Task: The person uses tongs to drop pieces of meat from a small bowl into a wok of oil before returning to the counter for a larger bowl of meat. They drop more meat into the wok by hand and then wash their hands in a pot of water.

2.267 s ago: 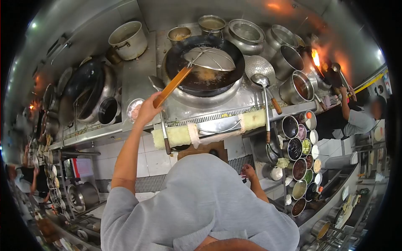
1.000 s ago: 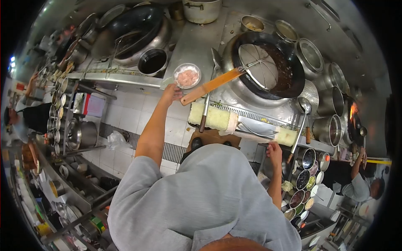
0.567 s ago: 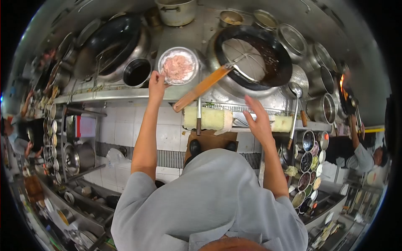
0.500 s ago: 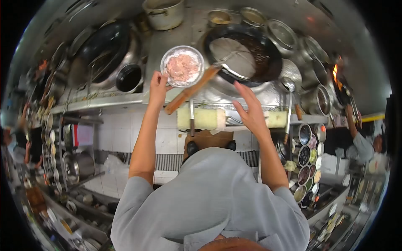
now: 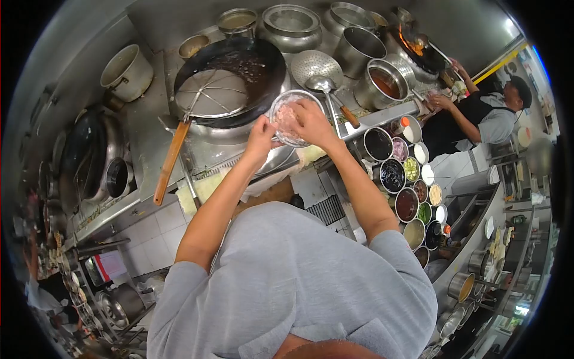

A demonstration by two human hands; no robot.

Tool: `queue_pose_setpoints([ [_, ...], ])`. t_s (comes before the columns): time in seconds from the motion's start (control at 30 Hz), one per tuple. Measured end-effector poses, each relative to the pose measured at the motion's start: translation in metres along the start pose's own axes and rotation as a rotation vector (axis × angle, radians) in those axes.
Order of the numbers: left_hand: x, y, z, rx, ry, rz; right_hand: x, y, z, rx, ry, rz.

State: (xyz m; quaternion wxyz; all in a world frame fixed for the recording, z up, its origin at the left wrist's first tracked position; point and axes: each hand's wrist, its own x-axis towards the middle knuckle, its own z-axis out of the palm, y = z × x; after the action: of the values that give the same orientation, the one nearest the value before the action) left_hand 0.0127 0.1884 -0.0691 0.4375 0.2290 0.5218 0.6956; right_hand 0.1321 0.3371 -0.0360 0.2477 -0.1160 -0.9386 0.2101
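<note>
Now both your hands meet at the bowl, right of the wok

You have the bowl [image 5: 278, 100] by the near right side of the wok [image 5: 276, 78], its left rim overlapping the wok's edge as you look down. So the wok lies leftward and away from you; whether the bowl touches it, or is lifted fully off the surface [image 5: 143, 130], can't be told from above. Being round, the bowl gives you no long axis. Inside it, the pink meat [image 5: 287, 121] is a loose heap, showing mostly on the left half.

Your left hand [image 5: 260, 137] is the one nearer the wok. It grips the bowl's left rim, with some fingers partly hidden below the side. Your right hand [image 5: 313, 123] reaches over the opposite rim, back upward, fingers bent and dipped into the meat; how tightly they close on it, if at all, is hidden. Your forearms slant inward from both sides toward the bowl.

Across the wok rests a round strainer [image 5: 212, 94] (its wooden handle [image 5: 171, 163] sticks out toward you, to the left), its rim apart from the bowl. A ladle [image 5: 323, 82] has its head just beyond your right hand.
</note>
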Motion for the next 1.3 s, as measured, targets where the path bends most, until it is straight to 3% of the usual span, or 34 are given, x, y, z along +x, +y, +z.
queue_pose_setpoints([
  [0.17, 0.037, -0.053, 0.033, 0.049, 0.068, -0.109, -0.019, 0.092, 0.019, 0.201, -0.230, 0.055],
  [0.27, 0.055, -0.078, 0.042, 0.057, 0.175, -0.187, -0.014, 0.104, 0.021, 0.146, -0.560, 0.100],
  [0.3, 0.059, -0.087, 0.042, 0.056, 0.218, -0.215, -0.013, 0.109, 0.021, 0.172, -0.547, 0.009],
  [0.43, 0.072, -0.108, 0.034, -0.128, 0.257, -0.366, 0.007, 0.137, 0.020, 0.125, -0.504, 0.013],
  [0.53, 0.082, -0.123, 0.032, -0.136, 0.269, -0.306, 0.013, 0.131, 0.025, 0.106, -0.324, 0.075],
  [0.7, 0.089, -0.139, 0.019, -0.072, 0.434, -0.322, 0.009, 0.146, 0.048, 0.218, -0.377, 0.188],
  [0.83, 0.088, -0.135, 0.024, -0.046, 0.421, -0.316, -0.011, 0.160, 0.083, 0.090, -0.313, 0.032],
  [0.97, 0.090, -0.142, 0.030, -0.024, 0.355, -0.197, -0.015, 0.143, 0.088, -0.025, -0.131, 0.017],
  [1.17, 0.089, -0.136, 0.036, 0.131, 0.291, -0.123, -0.013, 0.155, 0.105, 0.089, -0.379, 0.300],
  [1.27, 0.089, -0.152, 0.030, 0.172, 0.267, -0.224, -0.016, 0.166, 0.099, 0.163, -0.705, 0.229],
  [1.3, 0.090, -0.155, 0.028, 0.149, 0.267, -0.262, -0.022, 0.180, 0.103, 0.237, -0.725, 0.204],
])
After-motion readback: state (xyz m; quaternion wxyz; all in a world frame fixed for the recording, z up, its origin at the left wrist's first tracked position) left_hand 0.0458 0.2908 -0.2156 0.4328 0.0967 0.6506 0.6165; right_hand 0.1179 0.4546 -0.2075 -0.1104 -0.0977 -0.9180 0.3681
